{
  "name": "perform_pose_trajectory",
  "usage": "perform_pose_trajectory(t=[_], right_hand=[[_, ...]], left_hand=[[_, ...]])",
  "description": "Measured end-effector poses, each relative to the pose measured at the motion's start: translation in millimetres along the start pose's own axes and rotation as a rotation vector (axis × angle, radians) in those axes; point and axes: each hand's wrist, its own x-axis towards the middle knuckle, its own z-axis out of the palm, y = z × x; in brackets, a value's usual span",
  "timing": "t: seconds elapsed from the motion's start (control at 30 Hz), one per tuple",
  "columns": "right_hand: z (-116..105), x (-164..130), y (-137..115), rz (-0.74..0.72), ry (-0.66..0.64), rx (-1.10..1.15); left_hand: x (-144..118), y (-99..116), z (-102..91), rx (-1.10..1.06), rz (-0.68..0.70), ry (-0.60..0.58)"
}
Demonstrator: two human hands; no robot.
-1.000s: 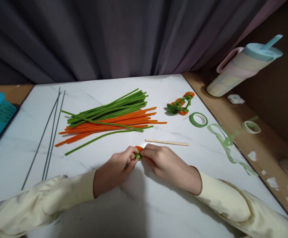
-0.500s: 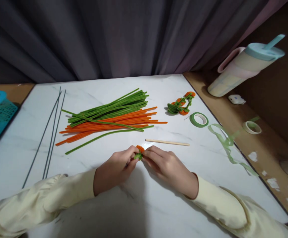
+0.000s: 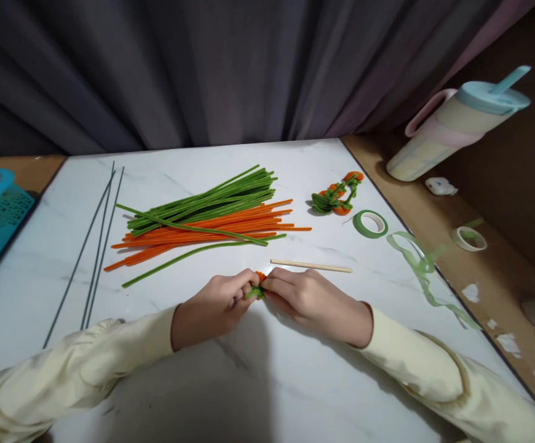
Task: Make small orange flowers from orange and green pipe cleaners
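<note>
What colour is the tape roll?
Green, with a white core; the tape roll shows best in the head view.

One camera only, worn on my head. It looks forward and down across the white counter [image 3: 295, 369] toward the grey curtain [image 3: 203, 67]. My hands sit close, low in frame; no second view overlaps.

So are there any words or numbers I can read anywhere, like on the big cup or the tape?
None can be read.
The tumbler shows no print.
The green tape roll shows no lettering.
The small white object beside the tumbler is too blurred to tell.
</note>
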Motion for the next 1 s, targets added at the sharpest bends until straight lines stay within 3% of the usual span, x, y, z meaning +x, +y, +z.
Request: perform_pose_trajectory(t=[0.67, 1.0], right_hand=[[-13.6, 9.5, 6.5, -0.060, -0.181, -0.072], [-8.4, 6.1, 5.5, 0.113, 0.005, 0.082]], left_hand=[[2.6, 0.2, -2.4, 0.003, 0.018, -0.025], [1.1, 5.6, 2.3, -0.052, -0.070, 0.017]])
